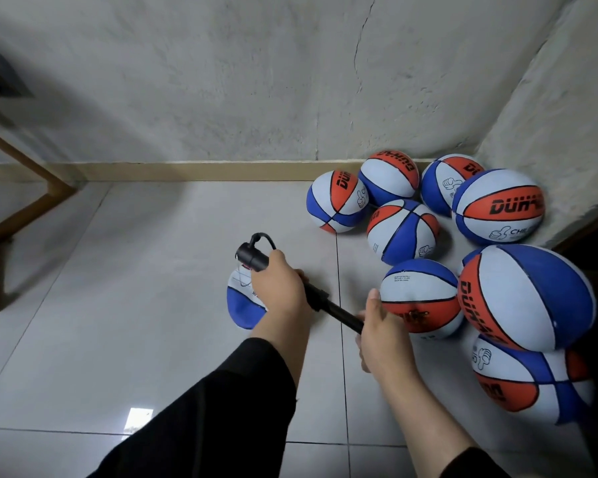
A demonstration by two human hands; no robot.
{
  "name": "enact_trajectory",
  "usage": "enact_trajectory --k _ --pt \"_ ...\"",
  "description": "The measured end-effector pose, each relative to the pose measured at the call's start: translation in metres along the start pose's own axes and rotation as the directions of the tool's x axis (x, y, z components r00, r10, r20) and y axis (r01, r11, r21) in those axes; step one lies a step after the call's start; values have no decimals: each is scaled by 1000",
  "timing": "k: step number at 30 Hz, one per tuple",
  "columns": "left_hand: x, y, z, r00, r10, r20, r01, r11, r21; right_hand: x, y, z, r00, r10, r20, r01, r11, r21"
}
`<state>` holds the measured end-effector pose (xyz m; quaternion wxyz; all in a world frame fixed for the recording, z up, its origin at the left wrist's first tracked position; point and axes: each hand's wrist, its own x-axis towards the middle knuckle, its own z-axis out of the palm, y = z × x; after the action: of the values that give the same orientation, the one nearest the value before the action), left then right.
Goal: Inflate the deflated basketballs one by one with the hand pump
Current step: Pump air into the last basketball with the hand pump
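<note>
A black hand pump [320, 300] lies slanted above the tiled floor, its short hose looping from the far end. My left hand [279, 285] grips the pump's barrel near that end. My right hand [382, 331] grips the handle at the near end, with the rod drawn partly out. Under my left hand sits a flat, deflated blue and white basketball [243, 304], mostly hidden by the hand. Where the hose's needle ends is hidden.
Several round red, white and blue basketballs [525, 294] are heaped in the right corner against the wall [221, 81]. A wooden frame [21, 201] stands at the left. Bare grey tiles [118, 305] lie at the left and front.
</note>
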<state>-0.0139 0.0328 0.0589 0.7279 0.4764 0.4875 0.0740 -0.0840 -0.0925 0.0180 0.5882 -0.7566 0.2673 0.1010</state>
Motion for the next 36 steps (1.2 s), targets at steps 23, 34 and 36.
enact_trajectory --k 23,34,36 --pt "-31 -9 9 998 47 43 -49 997 51 -3 -12 4 999 -28 15 29 998 -47" --pt "-9 7 6 999 -13 33 12 1000 7 -6 -17 -10 999 51 8 -51 998 47" --pt "3 10 0 1000 -28 1 28 999 18 -8 -11 -18 994 110 8 -110 992 59"
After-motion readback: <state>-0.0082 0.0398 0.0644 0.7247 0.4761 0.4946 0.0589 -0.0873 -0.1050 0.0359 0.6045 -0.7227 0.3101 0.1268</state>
